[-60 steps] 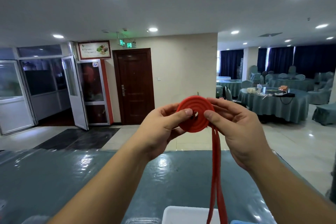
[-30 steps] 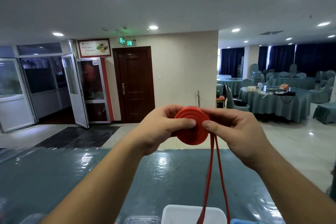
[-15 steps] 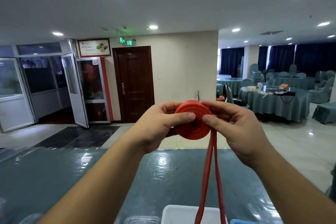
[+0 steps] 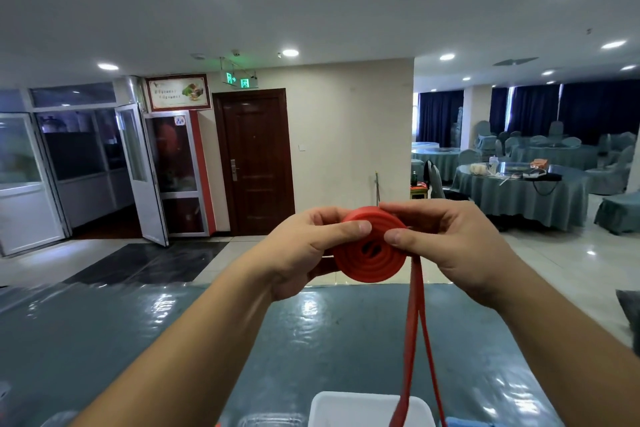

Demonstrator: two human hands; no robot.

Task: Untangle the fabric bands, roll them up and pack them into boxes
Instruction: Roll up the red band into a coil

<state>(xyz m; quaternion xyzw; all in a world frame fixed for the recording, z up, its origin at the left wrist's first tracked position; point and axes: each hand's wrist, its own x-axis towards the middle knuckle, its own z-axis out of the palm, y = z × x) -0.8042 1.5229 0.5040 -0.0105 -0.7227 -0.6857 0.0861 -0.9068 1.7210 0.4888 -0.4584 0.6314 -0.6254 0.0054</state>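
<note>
Two hands hold a red band point(image 4: 370, 250) up at chest height above the worktop point(image 4: 173, 329), most of it already wound into a flat, ridged coil. The left hand point(image 4: 304, 250) pinches the coil, thumb across its near face and fingers behind, probably to keep the turns from springing loose. The right hand point(image 4: 450, 243) pinches the coil's right edge where the loose tail point(image 4: 414, 340) leaves it, likely to feed and tension the next turn. That tail hangs as two thin, flat strands past a white box point(image 4: 360, 407) at the bottom edge. The worktop's covering looks glossy and blue-grey, like plastic sheeting.
</note>
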